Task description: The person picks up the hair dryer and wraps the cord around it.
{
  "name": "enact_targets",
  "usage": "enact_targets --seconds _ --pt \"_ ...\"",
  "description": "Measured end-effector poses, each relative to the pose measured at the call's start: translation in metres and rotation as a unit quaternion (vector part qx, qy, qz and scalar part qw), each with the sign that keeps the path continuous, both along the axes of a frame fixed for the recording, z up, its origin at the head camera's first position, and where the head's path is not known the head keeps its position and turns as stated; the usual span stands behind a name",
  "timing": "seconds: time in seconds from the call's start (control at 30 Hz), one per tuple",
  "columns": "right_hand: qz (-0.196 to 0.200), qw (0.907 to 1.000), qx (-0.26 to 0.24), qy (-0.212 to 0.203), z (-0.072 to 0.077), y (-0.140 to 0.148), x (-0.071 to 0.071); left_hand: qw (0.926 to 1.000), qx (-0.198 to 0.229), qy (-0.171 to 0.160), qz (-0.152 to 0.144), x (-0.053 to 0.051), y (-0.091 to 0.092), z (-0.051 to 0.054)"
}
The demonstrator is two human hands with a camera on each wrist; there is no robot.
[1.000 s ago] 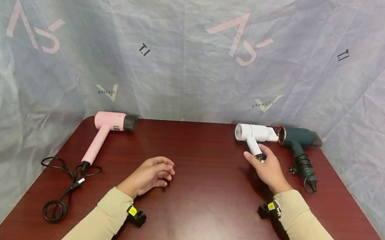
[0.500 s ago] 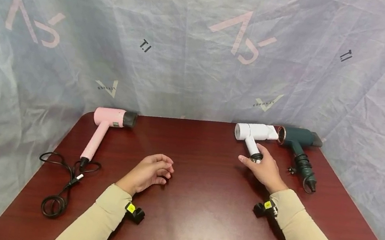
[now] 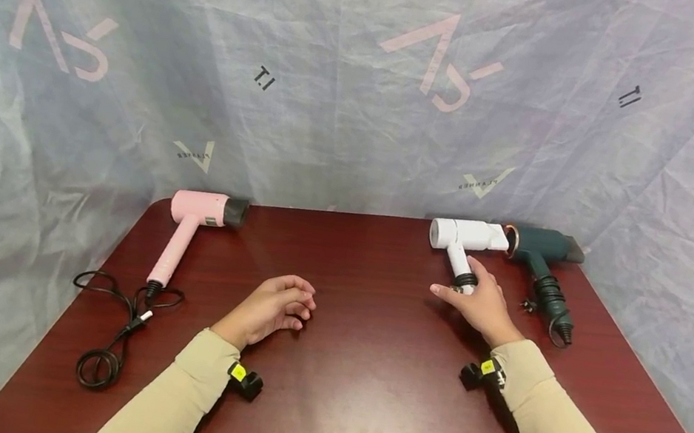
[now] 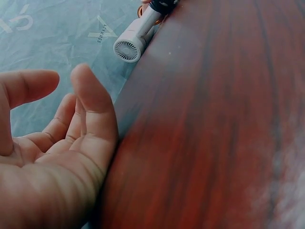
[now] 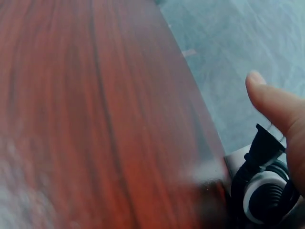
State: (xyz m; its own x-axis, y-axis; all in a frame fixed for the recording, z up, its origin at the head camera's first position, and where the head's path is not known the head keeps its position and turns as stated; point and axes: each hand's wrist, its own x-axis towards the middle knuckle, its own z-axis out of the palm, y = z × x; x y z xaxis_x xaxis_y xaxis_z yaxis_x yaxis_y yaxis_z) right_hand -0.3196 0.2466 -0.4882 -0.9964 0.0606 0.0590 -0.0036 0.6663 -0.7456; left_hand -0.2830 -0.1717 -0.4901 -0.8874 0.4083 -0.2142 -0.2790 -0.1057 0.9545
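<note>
A white hair dryer (image 3: 469, 235) lies at the back right of the table, black cord wound round its handle's lower end. My right hand (image 3: 480, 305) is at that end, fingers along the handle's right side and thumb straight, apart from it. The right wrist view shows the black plug (image 5: 265, 145) beside my thumb (image 5: 274, 102); my other fingers are out of sight there. My left hand (image 3: 270, 312) rests near the table's middle, fingers loosely bent around nothing. The left wrist view shows those fingers (image 4: 95, 105) with the dryer's round vent beyond.
A dark green hair dryer (image 3: 541, 247) lies right of the white one, close to its nozzle. A pink hair dryer (image 3: 198, 208) lies at the back left, its black cord (image 3: 98, 368) trailing forward. Grey printed cloth (image 3: 340, 81) hangs behind the dark red table (image 3: 349, 381).
My right thumb has spread slightly away from the white hair dryer's handle. The left hand and the hair dryers look unmoved; the head view has shifted a little.
</note>
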Motion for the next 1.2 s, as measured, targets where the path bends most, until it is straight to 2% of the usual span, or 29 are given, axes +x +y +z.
enact_targets --seconds 0.13,0.23,0.37,0.47,0.57,0.63,0.67,0.7,0.77,0.8,0.83,0.87,0.9,0.93,0.97,1.0,1.03,1.07,1.1,1.2 --pt "0.009 0.9994 -0.032 0.003 0.0 0.001 0.0 1.0 -0.004 0.002 -0.001 -0.001 0.0 0.0" --pt "0.003 0.9971 -0.075 0.008 0.0 0.002 0.001 1.0 -0.006 0.003 -0.003 -0.001 0.001 0.0" --pt "-0.053 0.9871 -0.147 0.032 0.002 0.003 0.001 0.9999 -0.007 0.009 -0.006 -0.002 0.003 0.0" --pt "-0.107 0.9707 -0.21 0.048 0.002 0.002 0.0 0.9997 -0.019 0.008 -0.012 -0.004 0.002 0.003" --pt "-0.136 0.9558 -0.255 0.053 0.0 0.001 0.0 0.9958 -0.073 0.056 0.004 -0.007 -0.008 0.018" --pt "-0.142 0.9518 -0.267 0.055 -0.002 0.0 0.001 0.9848 -0.128 0.111 0.038 -0.01 -0.019 0.035" --pt "-0.142 0.9509 -0.269 0.057 -0.002 0.0 0.001 0.975 -0.162 0.14 0.059 -0.012 -0.025 0.044" --pt "-0.142 0.9506 -0.269 0.06 -0.003 0.0 0.001 0.9606 -0.205 0.17 0.08 -0.014 -0.031 0.053" --pt "-0.142 0.95 -0.27 0.066 -0.003 -0.001 0.001 0.9255 -0.301 0.205 0.102 -0.018 -0.045 0.072" --pt "-0.143 0.9499 -0.27 0.067 -0.004 -0.002 0.001 0.9036 -0.351 0.223 0.103 -0.02 -0.052 0.078" --pt "-0.143 0.9497 -0.27 0.068 -0.004 -0.002 0.001 0.879 -0.4 0.238 0.102 -0.023 -0.059 0.083" --pt "-0.144 0.9493 -0.271 0.068 -0.004 -0.001 0.001 0.85 -0.451 0.252 0.102 -0.026 -0.066 0.087" --pt "-0.145 0.9487 -0.272 0.069 -0.003 -0.001 0.001 0.8171 -0.502 0.264 0.104 -0.029 -0.074 0.089" --pt "-0.146 0.9483 -0.273 0.07 -0.003 -0.001 0.001 0.7885 -0.542 0.269 0.109 -0.033 -0.081 0.09" --pt "-0.147 0.9477 -0.274 0.071 -0.003 0.0 0.001 0.7634 -0.576 0.269 0.117 -0.037 -0.089 0.089" --pt "-0.148 0.9467 -0.277 0.072 -0.003 0.0 0.001 0.742 -0.604 0.263 0.127 -0.042 -0.097 0.086" --pt "-0.148 0.9454 -0.281 0.073 -0.003 0.0 0.001 0.7278 -0.626 0.246 0.135 -0.046 -0.105 0.083" --pt "-0.149 0.9442 -0.285 0.074 -0.003 0.0 0.001 0.7188 -0.643 0.224 0.138 -0.05 -0.114 0.079" --pt "-0.148 0.9437 -0.286 0.073 -0.003 0.0 0.001 0.7158 -0.654 0.2 0.141 -0.054 -0.121 0.074" --pt "-0.148 0.9419 -0.294 0.067 -0.004 0.0 0.003 0.7286 -0.657 0.131 0.141 -0.062 -0.139 0.059"
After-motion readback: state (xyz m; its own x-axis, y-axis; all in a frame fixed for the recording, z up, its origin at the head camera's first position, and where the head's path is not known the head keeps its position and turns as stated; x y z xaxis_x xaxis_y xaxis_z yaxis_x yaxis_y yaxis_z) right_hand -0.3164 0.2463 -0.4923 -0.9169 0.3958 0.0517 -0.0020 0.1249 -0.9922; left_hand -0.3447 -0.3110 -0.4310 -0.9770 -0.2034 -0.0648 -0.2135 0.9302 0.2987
